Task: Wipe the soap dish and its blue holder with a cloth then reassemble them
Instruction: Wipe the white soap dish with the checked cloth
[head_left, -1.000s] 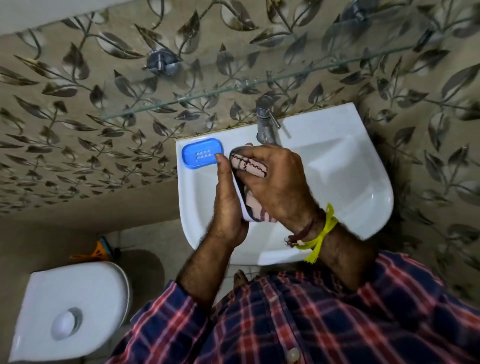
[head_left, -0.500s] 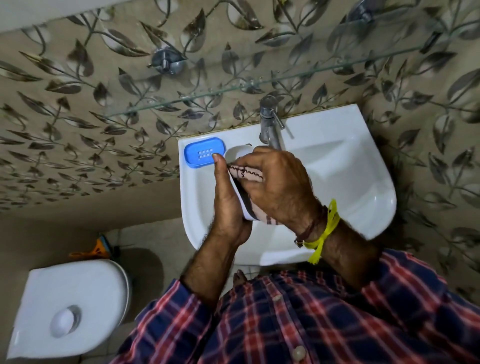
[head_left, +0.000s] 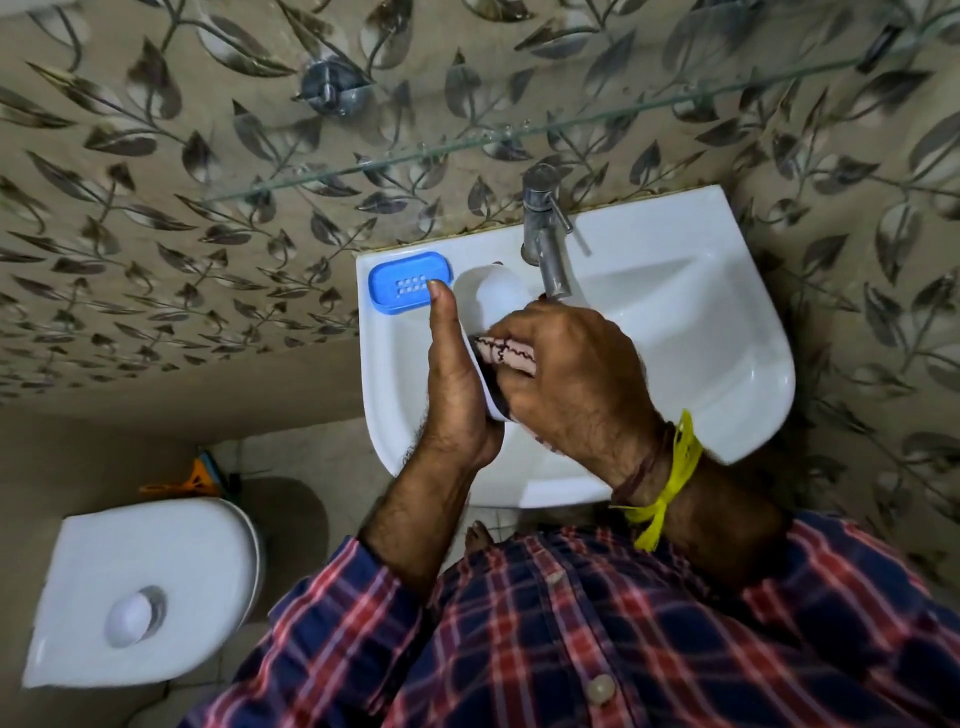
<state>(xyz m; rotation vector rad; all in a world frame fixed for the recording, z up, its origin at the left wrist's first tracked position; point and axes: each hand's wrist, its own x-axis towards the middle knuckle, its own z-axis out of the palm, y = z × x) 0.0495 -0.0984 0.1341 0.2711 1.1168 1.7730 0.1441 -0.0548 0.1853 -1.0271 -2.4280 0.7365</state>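
Observation:
A white oval soap dish (head_left: 491, 296) is held on edge over the sink, gripped from the left by my left hand (head_left: 457, 384). My right hand (head_left: 566, 374) presses a pink patterned cloth (head_left: 511, 353) into the dish's lower part. The dish's upper end shows bare above the cloth. The blue holder (head_left: 408, 283), with small drain slots, lies flat on the sink's back left corner, just beyond my left thumb tip.
The white sink (head_left: 727, 353) hangs on a leaf-patterned wall, with a steel tap (head_left: 545, 244) right behind my right hand. A glass shelf (head_left: 467, 145) runs above. A white toilet lid (head_left: 140, 592) is at lower left.
My right hand has slid the cloth down toward me along the dish, uncovering the dish's white upper end. My left hand keeps its grip.

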